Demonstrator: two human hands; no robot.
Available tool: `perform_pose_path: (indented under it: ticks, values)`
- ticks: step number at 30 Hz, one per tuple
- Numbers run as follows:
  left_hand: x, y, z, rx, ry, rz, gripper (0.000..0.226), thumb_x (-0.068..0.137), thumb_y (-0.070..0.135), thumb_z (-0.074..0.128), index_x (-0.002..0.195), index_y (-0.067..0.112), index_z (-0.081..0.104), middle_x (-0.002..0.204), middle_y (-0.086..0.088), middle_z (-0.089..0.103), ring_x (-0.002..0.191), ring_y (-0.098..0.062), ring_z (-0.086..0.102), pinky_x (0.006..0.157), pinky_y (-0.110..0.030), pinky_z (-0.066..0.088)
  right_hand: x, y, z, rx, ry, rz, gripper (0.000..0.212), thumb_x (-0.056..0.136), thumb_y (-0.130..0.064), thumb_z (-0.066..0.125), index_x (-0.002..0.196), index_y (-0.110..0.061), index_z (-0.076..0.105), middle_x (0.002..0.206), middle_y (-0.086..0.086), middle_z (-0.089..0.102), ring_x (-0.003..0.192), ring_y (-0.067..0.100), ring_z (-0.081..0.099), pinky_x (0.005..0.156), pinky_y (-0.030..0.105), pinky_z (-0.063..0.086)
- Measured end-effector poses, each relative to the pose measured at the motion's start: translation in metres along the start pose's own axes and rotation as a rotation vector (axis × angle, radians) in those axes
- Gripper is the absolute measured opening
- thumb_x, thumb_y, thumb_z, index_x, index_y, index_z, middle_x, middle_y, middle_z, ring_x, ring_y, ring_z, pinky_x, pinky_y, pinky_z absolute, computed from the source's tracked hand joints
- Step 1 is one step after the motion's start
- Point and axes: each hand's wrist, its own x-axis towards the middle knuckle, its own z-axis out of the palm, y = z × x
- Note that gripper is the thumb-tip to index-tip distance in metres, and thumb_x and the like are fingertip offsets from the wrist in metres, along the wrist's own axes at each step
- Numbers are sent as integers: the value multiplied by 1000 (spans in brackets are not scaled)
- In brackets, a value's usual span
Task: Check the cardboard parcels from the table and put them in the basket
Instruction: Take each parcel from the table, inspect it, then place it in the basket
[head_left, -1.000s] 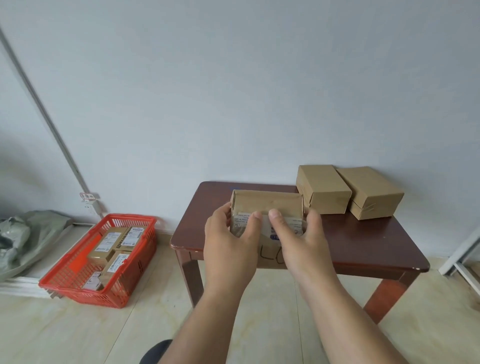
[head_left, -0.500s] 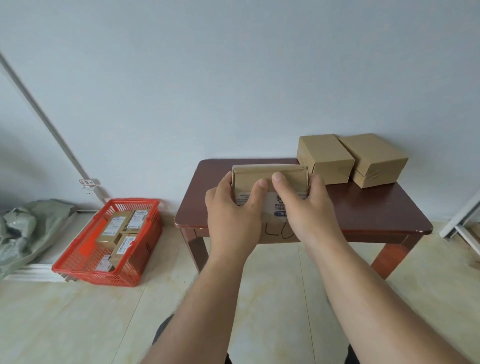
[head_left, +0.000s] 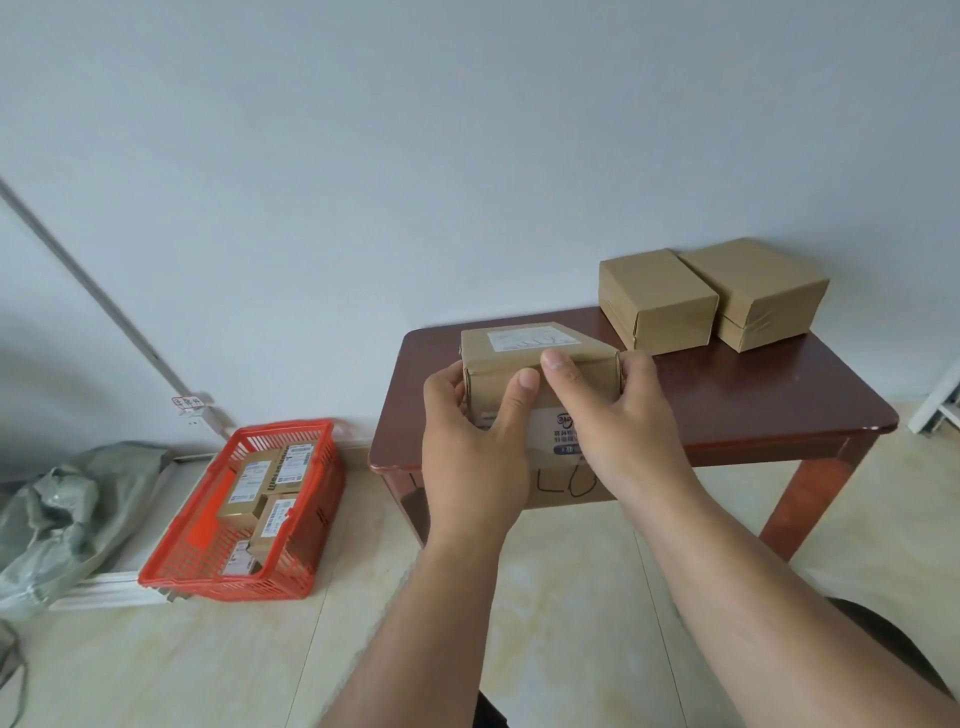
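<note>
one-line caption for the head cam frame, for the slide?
Both hands, left and right, grip a brown cardboard parcel above the dark wooden table; red plastic basket waits.

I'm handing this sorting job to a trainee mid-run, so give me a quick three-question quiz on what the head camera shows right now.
1. True or false: both the left hand and the right hand grip the held parcel.
2. How many cardboard parcels rest on the table, apart from the held one?
3. Multiple choice: the red basket stands
A. on the table
B. on the floor, left of the table
C. under the table

Key
1. True: a hand clasps each end, thumbs on the near face.
2. Two, side by side at the far right: the nearer parcel and the farther parcel.
3. B; it already holds several labelled parcels.
</note>
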Motion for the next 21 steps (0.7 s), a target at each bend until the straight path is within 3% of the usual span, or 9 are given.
perform_pose_path:
  ticks: [3,5,7,10,12,15,21]
  values:
    - [2,2,-4,-30,-19,-23,44,93,49,75,128,31,56,108,20,73,94,13,67,81,-15,56,-3,0,3,49,-14,28,50,83,-60,81,110,-26,56,104,-14,72,81,-10,68,74,27,55]
    - [3,3,-5,-73,-48,-48,26,95,51,72,116,40,61,104,25,74,95,10,69,83,-21,58,-3,-1,4,78,-31,33,48,83,-53,84,111,-27,55,107,-13,72,84,-7,71,75,32,59]
    - [5,5,-6,-96,-72,-57,10,98,47,69,106,44,65,103,25,74,97,6,70,82,-22,58,-1,-2,4,76,-63,23,44,84,-46,84,111,-30,52,111,-13,71,87,-6,71,73,28,57]
    - [5,6,-5,-72,-99,-60,27,85,52,68,112,48,67,120,11,71,114,-11,68,93,-44,60,2,0,0,58,-120,35,41,86,-36,81,113,-35,50,118,-8,69,96,2,72,72,29,55]
    - [6,6,-4,-79,-105,-47,35,78,51,67,113,49,66,125,6,69,121,-18,65,96,-50,59,4,1,-2,43,-155,36,42,87,-30,79,119,-36,52,118,-9,71,97,2,72,76,30,57]
    - [5,3,-3,-102,-94,-42,36,76,48,69,112,49,66,127,3,69,125,-21,64,98,-49,58,5,1,-4,53,-193,47,48,87,-28,78,128,-43,58,111,-18,77,98,2,74,84,35,60]
    - [9,-4,-4,-119,1,-96,53,75,52,78,123,43,57,132,5,65,112,-11,70,92,-44,62,2,2,-1,14,-160,9,44,90,-40,81,128,-42,60,110,-21,75,92,-6,71,74,25,57]
